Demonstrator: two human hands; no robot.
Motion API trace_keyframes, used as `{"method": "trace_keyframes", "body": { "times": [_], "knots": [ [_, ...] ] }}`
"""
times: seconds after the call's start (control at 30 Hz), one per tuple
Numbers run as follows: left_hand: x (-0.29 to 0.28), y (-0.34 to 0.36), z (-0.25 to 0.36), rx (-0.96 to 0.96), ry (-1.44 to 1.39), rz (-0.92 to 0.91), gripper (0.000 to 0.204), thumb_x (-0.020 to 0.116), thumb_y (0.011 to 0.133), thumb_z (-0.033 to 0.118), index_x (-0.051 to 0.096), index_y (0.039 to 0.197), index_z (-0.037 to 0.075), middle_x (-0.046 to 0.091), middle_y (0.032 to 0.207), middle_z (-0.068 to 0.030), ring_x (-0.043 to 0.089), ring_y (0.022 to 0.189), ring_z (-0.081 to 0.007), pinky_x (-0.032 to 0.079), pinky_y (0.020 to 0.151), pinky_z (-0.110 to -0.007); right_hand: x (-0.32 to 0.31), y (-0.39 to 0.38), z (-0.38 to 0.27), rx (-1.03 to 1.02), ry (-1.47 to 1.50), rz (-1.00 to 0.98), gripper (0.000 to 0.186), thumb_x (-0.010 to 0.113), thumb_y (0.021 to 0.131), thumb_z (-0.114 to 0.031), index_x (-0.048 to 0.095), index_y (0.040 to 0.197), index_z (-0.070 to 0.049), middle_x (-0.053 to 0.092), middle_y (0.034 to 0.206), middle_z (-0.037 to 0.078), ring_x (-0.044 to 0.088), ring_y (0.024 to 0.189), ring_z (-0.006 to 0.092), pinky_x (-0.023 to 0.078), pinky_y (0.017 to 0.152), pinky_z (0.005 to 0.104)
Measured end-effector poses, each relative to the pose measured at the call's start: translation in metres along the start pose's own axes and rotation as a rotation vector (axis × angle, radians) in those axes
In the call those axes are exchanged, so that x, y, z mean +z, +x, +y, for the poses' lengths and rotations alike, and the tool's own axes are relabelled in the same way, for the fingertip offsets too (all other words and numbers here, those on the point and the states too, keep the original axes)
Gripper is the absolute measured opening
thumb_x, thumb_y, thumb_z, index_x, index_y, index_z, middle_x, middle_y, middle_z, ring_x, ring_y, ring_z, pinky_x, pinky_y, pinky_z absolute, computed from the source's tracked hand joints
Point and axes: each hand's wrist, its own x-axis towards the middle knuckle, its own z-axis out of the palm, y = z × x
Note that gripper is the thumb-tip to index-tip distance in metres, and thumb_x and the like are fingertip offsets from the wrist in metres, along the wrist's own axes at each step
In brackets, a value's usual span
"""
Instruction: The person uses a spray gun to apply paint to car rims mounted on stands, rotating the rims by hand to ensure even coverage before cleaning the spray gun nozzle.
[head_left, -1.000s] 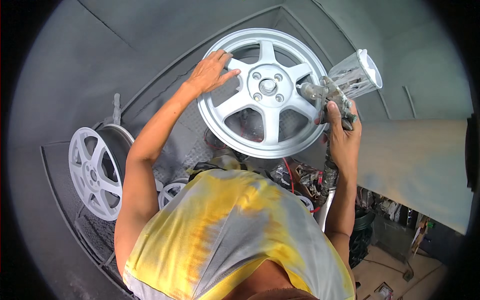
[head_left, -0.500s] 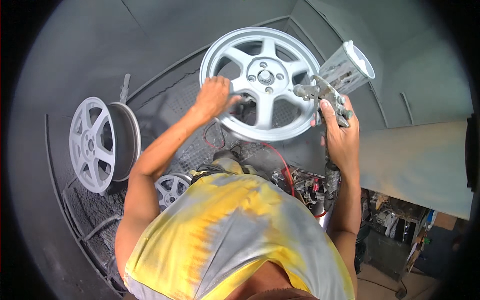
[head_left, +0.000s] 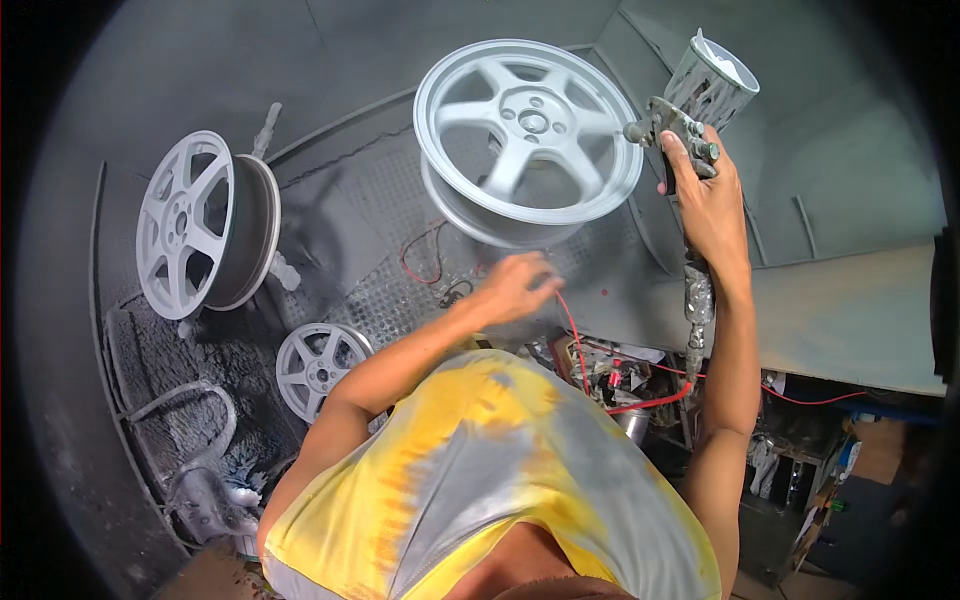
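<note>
The silver five-spoke alloy wheel (head_left: 530, 135) stands tilted on the grey mesh booth floor (head_left: 400, 290), above the left hand (head_left: 515, 285) and just left of the right hand (head_left: 705, 205). Open floor lies around its lower rim. The left hand hangs loosely curled, empty; the right grips a metal spray gun with a paint cup (head_left: 695, 100).
</note>
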Motion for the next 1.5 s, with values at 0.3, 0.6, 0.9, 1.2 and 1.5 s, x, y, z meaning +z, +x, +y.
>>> {"method": "trace_keyframes", "body": {
  "times": [0.3,0.6,0.9,1.2,1.5],
  "knots": [
    [0.017,-0.044,-0.222,-1.049,-0.979,0.432,0.040,0.054,0.102,0.022,0.057,0.136,0.002,0.066,0.116,-0.0167,0.066,0.104,-0.0290,0.054,0.090,-0.044,0.008,-0.015,-0.012,-0.156,0.224,-0.010,0.030,0.065,0.103,-0.032,0.066,0.106,-0.002,0.061,0.071,0.001,0.058,0.062,0.0101,0.046,0.061,0.0284],
    [-0.006,-0.014,-0.230,-0.916,-1.248,0.604,0.023,0.050,0.093,0.015,0.056,0.108,-0.001,0.062,0.119,-0.0202,0.063,0.114,-0.0339,0.051,0.105,-0.046,-0.028,-0.029,-0.005,-0.010,0.025,0.049,0.032,0.065,0.103,-0.034,0.066,0.108,-0.003,0.059,0.070,0.002,0.057,0.059,0.0111,0.046,0.060,0.0302],
    [-0.015,0.001,-0.257,-0.882,-1.261,0.666,0.019,0.046,0.094,0.013,0.056,0.104,0.001,0.067,0.112,-0.0190,0.067,0.105,-0.0326,0.055,0.101,-0.047,-0.002,-0.035,-0.031,0.055,0.293,-0.162,0.023,0.064,0.105,-0.026,0.068,0.110,-0.004,0.059,0.075,-0.003,0.055,0.064,0.0071,0.046,0.062,0.0251],
    [-0.040,-0.001,-0.256,-0.976,-1.263,0.689,0.017,0.048,0.092,0.020,0.056,0.099,0.007,0.066,0.098,-0.0098,0.067,0.093,-0.0250,0.057,0.089,-0.041,0.085,0.029,-0.067,-0.039,0.299,-0.294,0.026,0.065,0.103,-0.030,0.065,0.106,-0.005,0.060,0.073,0.001,0.058,0.064,0.0094,0.047,0.061,0.0277],
    [-0.067,0.004,-0.293,-0.958,-1.284,0.616,0.016,0.049,0.094,0.023,0.058,0.094,0.010,0.065,0.087,-0.0034,0.063,0.080,-0.0171,0.053,0.076,-0.035,0.138,0.107,-0.059,-0.184,0.160,-0.193,0.031,0.066,0.102,-0.033,0.060,0.098,-0.003,0.064,0.066,0.008,0.064,0.060,0.0193,0.049,0.061,0.0363]
  ]
}}
